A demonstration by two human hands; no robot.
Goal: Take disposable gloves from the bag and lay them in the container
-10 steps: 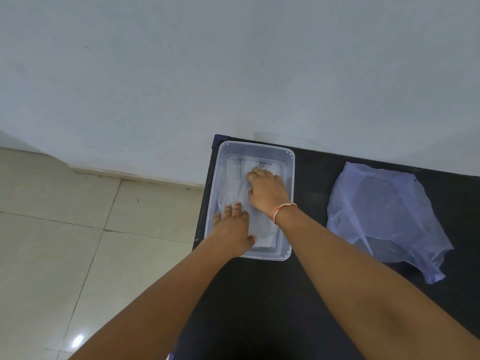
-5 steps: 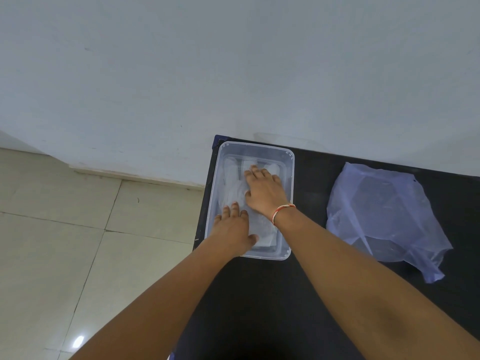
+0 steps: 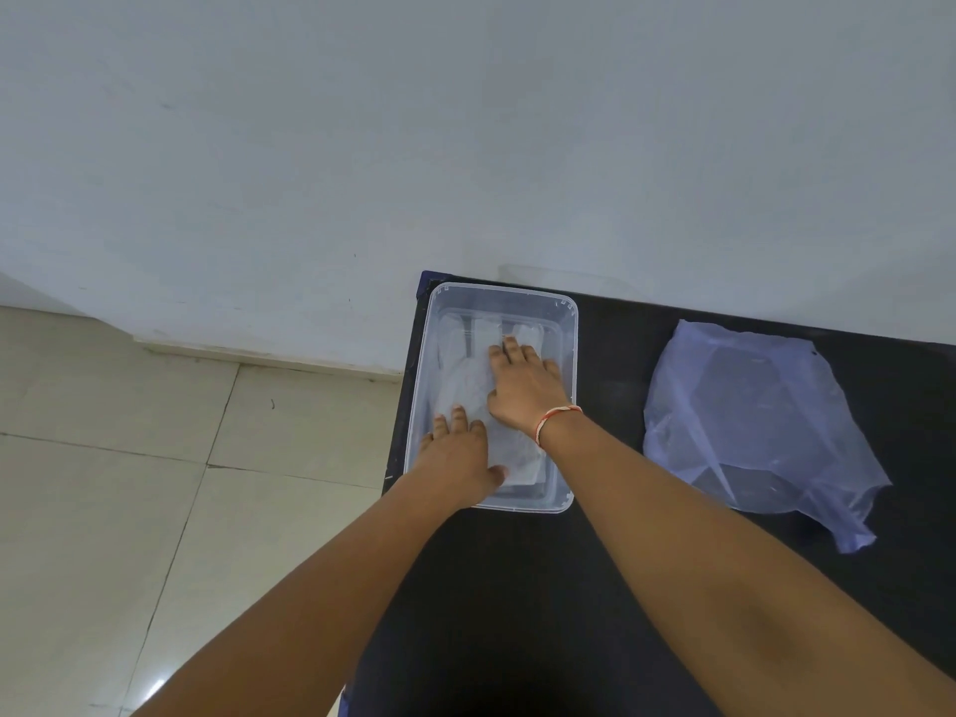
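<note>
Both hands, left hand [image 3: 455,458] and right hand [image 3: 525,388], fingers spread flat, holding nothing, press clear thin plastic gloves [image 3: 465,385] inside clear rectangular plastic container [image 3: 566,323]; crumpled translucent bluish plastic bag [image 3: 755,416] at 3 o'clock on black bench [image 3: 610,587], apart.

Clear container [image 3: 568,323], pale blue bag [image 3: 750,416], black table [image 3: 517,587], whitish gloves [image 3: 465,385]

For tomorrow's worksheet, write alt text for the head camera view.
Both hands, left hand and right hand, press flat on clear disposable gloves inside a clear plastic container on a black table; a translucent blue bag lies to the right.
</note>
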